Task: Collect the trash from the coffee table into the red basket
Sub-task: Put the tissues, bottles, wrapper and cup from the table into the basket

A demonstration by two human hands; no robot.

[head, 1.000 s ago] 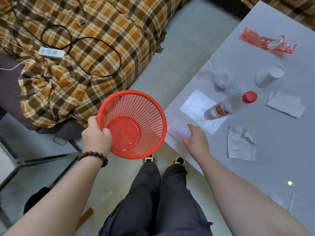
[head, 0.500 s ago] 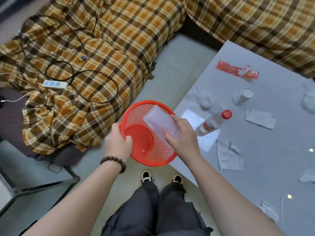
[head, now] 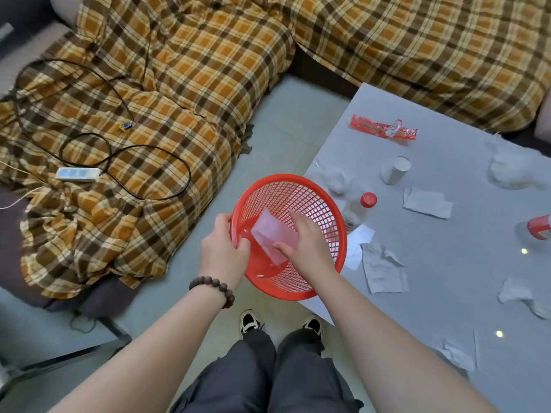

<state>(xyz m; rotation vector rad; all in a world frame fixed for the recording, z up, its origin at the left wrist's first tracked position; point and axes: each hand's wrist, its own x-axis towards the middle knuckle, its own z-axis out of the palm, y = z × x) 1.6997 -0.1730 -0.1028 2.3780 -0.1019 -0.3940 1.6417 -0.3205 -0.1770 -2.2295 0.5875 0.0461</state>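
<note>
The red basket point(head: 313, 204) is held at its rim by the left hand point(head: 222, 254). A translucent wrapper point(head: 272, 238) is pinched by the right hand point(head: 307, 244), already inside the basket, its long axis pointing down toward the bottom.

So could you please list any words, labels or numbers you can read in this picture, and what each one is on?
No text is legible.
Red wrapper: pale print, too blurred to read.
Red-capped bottle: label hidden behind the red basket.
Second bottle at the right edge: red label, blurred.
Power strip on the plaid cover: no markings readable.
</note>
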